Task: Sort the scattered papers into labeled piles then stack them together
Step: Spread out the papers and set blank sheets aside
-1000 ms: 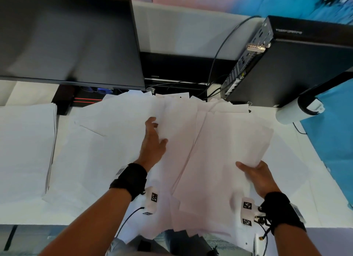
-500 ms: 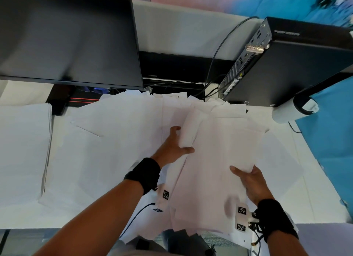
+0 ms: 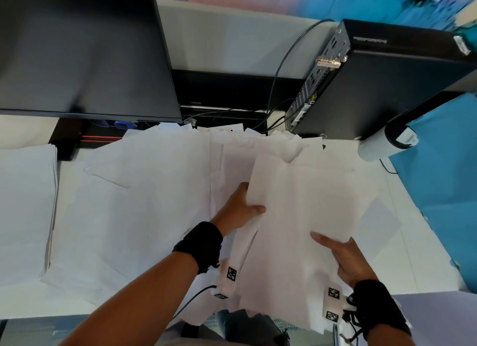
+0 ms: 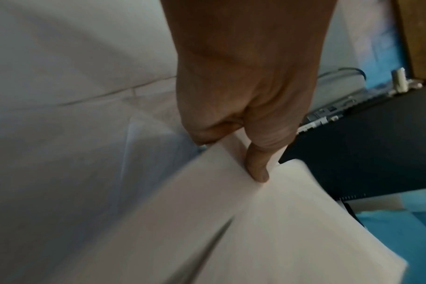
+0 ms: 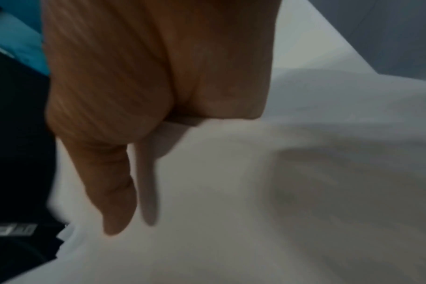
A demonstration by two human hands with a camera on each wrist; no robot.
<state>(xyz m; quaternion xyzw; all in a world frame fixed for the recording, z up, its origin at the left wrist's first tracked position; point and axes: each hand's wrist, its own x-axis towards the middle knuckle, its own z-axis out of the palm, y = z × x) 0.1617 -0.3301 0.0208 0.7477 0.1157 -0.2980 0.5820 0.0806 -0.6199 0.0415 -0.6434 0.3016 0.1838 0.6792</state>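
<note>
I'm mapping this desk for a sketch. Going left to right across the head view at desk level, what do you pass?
Neat paper stack → loose spread sheets → left hand → held bundle of papers → right hand → blue cloth.

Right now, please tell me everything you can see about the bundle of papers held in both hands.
The bundle of papers is plain white, several thin loose sheets with uneven, fanned edges and no readable print. It is lifted and tilted over the scattered sheets on the desk. The left hand grips its left edge, thumb on top; the right hand holds its right edge, thumb on top.
</note>
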